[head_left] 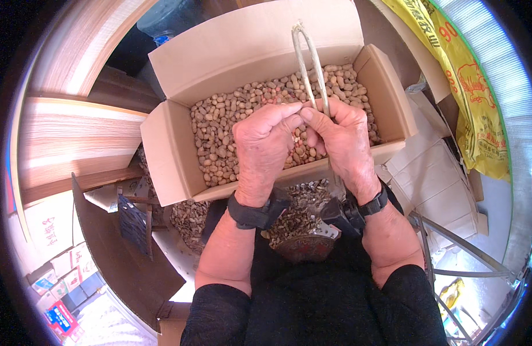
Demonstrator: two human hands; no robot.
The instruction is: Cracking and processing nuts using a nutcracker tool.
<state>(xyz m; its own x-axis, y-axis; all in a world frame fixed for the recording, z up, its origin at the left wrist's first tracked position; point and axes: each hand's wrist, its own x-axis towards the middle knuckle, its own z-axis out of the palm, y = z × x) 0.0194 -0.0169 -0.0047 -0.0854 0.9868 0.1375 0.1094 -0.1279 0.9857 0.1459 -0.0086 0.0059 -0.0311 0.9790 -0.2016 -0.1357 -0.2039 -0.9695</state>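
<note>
A cardboard box (pixel 168 153) full of unshelled peanuts (pixel 220 135) lies open in front of me, with some reddish shelled kernels (pixel 270 95) among them. Above it, my right hand (pixel 343 135) is closed around thin metal tongs (pixel 303 64), whose bent end points away from me. The fingers of my left hand (pixel 261 141) are pinched together and meet the right thumb and fingertips beside the tongs. Whatever lies between the left fingertips is hidden. Both wrists wear black bands.
Broken shells (pixel 303 199) are heaped between the box and my lap. To the right are a yellow printed sack (pixel 473 86), flattened cardboard (pixel 433 173) and a metal frame (pixel 467 245). Wood-grain panels (pixel 75 144) and a bent brown cardboard sheet (pixel 121 265) stand at the left.
</note>
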